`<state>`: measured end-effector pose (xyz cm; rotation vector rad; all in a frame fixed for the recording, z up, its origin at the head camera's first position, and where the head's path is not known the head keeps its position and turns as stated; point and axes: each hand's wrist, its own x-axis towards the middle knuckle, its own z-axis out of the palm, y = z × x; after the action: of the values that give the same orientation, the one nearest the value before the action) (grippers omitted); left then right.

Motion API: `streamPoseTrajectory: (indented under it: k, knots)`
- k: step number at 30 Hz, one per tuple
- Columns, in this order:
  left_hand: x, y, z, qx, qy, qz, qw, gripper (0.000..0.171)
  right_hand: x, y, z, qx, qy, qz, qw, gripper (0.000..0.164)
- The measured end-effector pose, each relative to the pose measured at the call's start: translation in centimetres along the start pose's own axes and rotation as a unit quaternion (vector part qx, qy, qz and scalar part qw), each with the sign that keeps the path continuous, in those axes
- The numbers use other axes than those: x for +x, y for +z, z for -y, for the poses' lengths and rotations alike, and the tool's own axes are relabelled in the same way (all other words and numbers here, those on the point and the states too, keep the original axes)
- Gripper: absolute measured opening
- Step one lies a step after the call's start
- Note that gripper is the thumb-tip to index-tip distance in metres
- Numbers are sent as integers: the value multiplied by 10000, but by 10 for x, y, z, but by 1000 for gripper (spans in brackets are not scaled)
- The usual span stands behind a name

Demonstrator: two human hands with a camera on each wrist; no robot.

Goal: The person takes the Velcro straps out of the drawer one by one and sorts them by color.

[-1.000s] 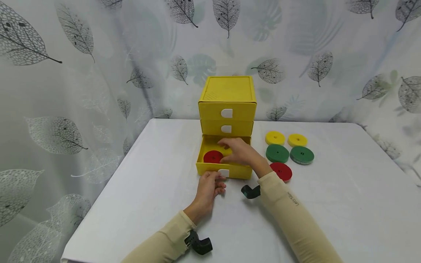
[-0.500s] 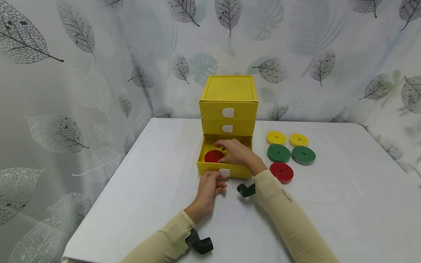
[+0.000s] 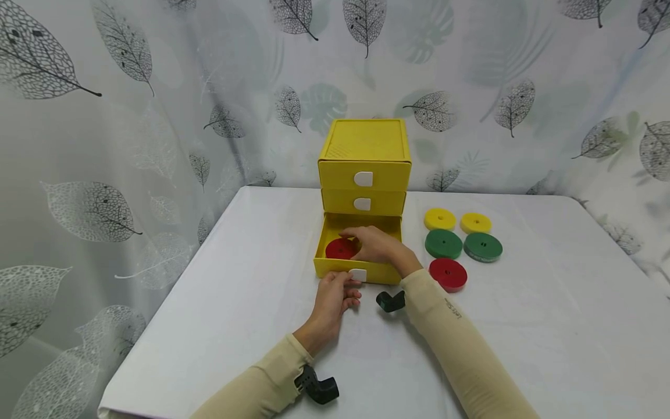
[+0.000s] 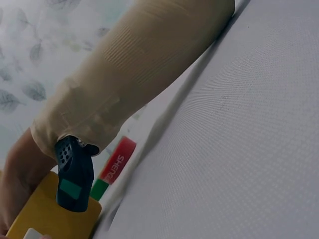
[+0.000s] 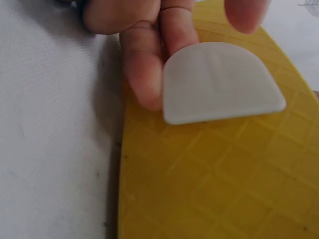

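The bottom drawer [image 3: 382, 273] of a yellow three-drawer box [image 3: 364, 174] is pulled out. Inside it lies a flat red disc [image 3: 339, 249] with a small central hole. My right hand [image 3: 378, 244] reaches in from the right, its thumb and fingers curled round the disc's right side; the exact contact is partly hidden. At the drawer front, my left hand [image 3: 328, 299] holds the white handle tab [image 3: 359, 275]. The right wrist view shows left-hand fingers [image 5: 144, 74] against one edge of this tab, with another fingertip near it.
Right of the box on the white-covered table [image 3: 549, 326] lie two yellow discs [image 3: 439, 219], two green discs [image 3: 442, 244] and another red disc [image 3: 448, 274]. A leaf-patterned curtain [image 3: 471, 70] hangs behind. Each wrist wears a dark camera mount [image 3: 319, 389].
My right hand has shifted left and slightly down within the drawer, and its fingers have closed in round the red disc. The left hand keeps its place on the tab.
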<state>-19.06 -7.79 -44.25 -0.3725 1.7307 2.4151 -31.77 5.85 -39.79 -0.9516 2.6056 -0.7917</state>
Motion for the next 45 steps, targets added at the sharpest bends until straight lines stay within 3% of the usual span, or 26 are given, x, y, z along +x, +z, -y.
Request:
streamPoseTrajectory:
  k: [20, 31, 45]
  knots:
    - [0, 1, 1, 51, 19, 38, 10000, 20, 2, 3, -8, -29, 180, -33, 9998, 64]
    - [0, 0, 1, 14, 21, 21, 10000, 19, 1, 1, -9, 177, 223, -612, 9977, 62]
    - [-2, 1, 0, 27, -17, 5, 10000, 17, -8, -8, -2, 401, 111, -966, 9945, 66]
